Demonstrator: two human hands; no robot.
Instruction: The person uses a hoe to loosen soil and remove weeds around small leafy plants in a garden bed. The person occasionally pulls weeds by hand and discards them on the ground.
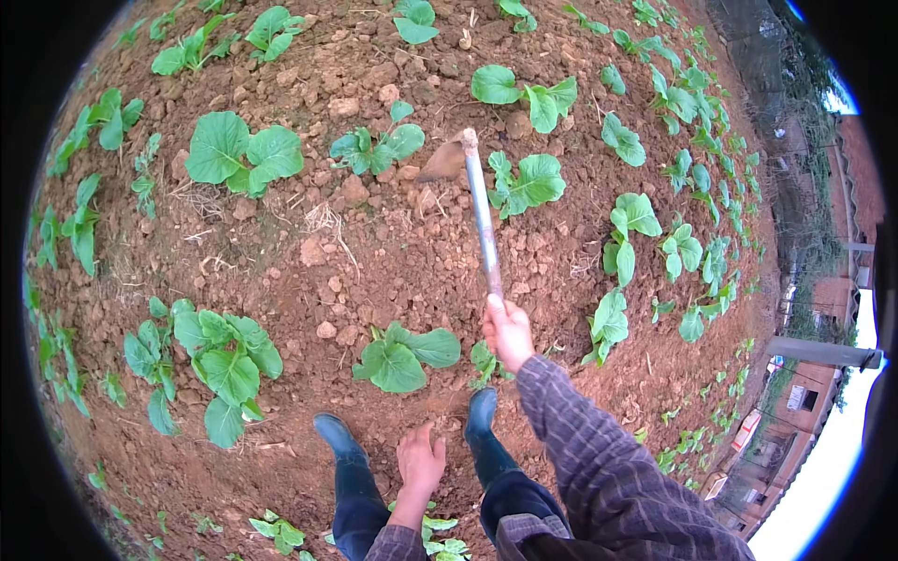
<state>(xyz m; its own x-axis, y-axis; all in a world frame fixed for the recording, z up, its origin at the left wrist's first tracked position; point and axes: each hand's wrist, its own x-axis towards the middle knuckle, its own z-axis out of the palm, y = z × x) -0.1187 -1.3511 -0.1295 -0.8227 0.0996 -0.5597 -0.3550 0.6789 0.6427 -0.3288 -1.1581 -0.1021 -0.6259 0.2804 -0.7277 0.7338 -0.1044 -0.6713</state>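
My right hand is wrapped round the handle of a hoe. The handle, pale and metallic with worn patches, points away from me. At its far end the brown, soil-coloured blade is by the ground, between two leafy green seedlings. Down between my boots hangs my left hand, fingers loosely extended, holding nothing. Just beyond it a broad-leaved seedling grows from the soil. A smaller plant sits partly behind my right hand and sleeve.
Reddish-brown, cloddy soil surrounds me. Leafy plants stand close on the left, with more rows to the right. Dry straw lies between them. A grey post, fencing and brick buildings line the right side.
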